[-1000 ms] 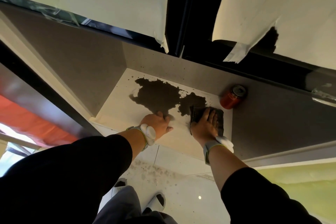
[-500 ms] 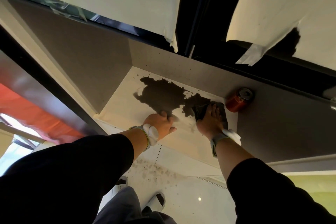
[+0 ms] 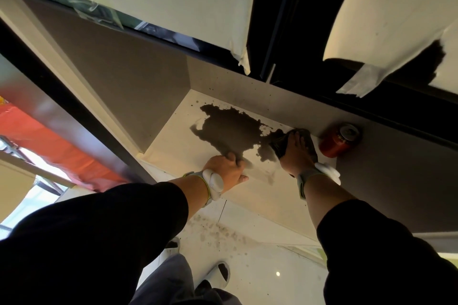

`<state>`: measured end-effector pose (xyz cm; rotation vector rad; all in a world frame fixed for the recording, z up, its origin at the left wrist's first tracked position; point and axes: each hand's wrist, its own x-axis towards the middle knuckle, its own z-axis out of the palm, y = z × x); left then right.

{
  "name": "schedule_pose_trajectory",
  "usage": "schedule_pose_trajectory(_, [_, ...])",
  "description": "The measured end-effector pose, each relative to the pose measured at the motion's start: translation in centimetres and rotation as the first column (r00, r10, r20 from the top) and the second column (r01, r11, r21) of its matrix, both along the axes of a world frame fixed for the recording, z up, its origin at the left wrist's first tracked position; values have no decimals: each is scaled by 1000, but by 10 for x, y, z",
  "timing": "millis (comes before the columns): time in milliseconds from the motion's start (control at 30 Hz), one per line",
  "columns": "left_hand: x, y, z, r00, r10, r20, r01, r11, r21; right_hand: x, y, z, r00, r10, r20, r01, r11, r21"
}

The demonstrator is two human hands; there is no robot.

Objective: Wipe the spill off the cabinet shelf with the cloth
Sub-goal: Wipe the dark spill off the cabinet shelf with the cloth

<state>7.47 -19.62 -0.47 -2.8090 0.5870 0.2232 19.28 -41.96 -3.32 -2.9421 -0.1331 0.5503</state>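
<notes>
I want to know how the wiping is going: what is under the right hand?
The dark cloth lies under the right hand, pressed onto the shelf at the spill edge. Whatever liquid lies beneath the cloth is hidden.

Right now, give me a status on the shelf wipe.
Right hand pressing cloth at spill's right edge. Left hand braced on shelf. Most spill remains. Red can lying beside cloth.

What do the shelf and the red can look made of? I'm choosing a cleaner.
Shelf: seems a smooth, pale laminate or coated board; the dark spill pools on top in a sharp-edged puddle.
Red can: looks like thin metal with a glossy red side and a silvery rimmed end.
</notes>
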Motion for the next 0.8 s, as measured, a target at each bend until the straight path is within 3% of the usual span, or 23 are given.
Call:
schedule_pose_trajectory(400, [1,1,-6,1000,17,7,-16,1000,-22,7,15,8,971,224,80,-231,969,89])
schedule_pose_trajectory(800, [2,2,-12,1000,24,2,-23,999,-42,-23,7,-10,963,177,203,-209,966,151])
